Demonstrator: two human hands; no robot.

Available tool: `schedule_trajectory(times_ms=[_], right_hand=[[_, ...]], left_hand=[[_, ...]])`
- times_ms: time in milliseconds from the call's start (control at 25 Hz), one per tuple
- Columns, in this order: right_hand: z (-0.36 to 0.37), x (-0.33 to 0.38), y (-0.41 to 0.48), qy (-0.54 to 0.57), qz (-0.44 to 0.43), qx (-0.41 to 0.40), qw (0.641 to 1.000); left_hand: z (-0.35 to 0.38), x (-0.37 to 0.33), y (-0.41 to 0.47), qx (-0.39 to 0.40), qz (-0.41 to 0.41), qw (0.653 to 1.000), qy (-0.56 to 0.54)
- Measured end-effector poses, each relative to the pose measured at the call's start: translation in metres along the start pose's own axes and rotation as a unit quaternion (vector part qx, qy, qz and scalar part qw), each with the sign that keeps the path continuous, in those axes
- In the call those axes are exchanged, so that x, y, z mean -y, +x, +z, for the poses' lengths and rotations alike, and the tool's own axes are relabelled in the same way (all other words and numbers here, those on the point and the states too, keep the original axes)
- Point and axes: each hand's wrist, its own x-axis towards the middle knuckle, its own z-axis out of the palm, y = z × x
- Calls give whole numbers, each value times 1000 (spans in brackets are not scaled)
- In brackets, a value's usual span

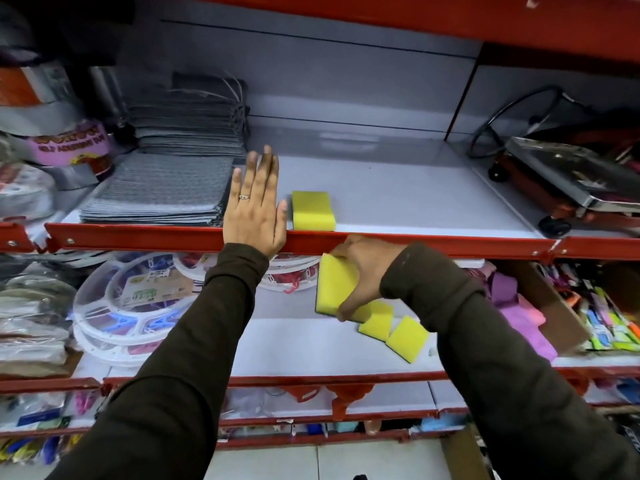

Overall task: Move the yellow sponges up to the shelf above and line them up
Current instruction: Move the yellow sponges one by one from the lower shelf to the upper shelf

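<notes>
Upper shelf (398, 195): flat pale grey board, smooth, faintly glossy, edged in front by a red metal lip.
Placed sponge (313, 210): soft yellow foam block, rectangular, rounded corners, lying flat at the front edge of the upper shelf, at 3 o'clock from the left hand.
Left hand (254, 206): opened flat, fingers straight and together, pointing to 12 o'clock, palm down over the shelf lip; thumb tip just beside the placed sponge's left side, contact impossible to tell; ring on one finger; grasping nothing.
Right hand (363, 275): below the red lip, at 5 o'clock from the placed sponge, curled closed around the held sponge.
Held sponge (334, 284): yellow foam block with a thin dark layer along its lower edge, tilted on end, pinched between thumb and fingers.
Lower shelf (294, 344): same pale grey board, matte.
Loose sponges (394, 329): yellow foam squares with dark undersides, lying askew and overlapping on the lower shelf, at 5 o'clock from the right hand.
Grey mats (162, 192): woven, ribbed textile in flat stacks, at 9 o'clock from the left hand.
Sleeves (194, 341): dark brown, soft knit.
</notes>
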Motion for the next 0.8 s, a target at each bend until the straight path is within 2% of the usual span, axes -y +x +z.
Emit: schedule_trajectory(times_ms=[240, 320, 600, 680, 800], right_hand=[[-77, -49, 17, 15, 44, -123, 991], [-88, -65, 39, 9, 66, -118, 991], [-65, -71, 101, -11, 75, 13, 997], [-62, -73, 100, 5, 66, 10, 998], [-66, -73, 79, 43, 52, -58, 996]], left_hand=[[8, 2, 0, -16, 7, 1000, -11], [10, 4, 0, -24, 9, 1000, -14], [12, 6, -1, -38, 21, 999, -15], [11, 6, -1, -34, 20, 999, -11], [9, 5, 0, -29, 16, 999, -13]])
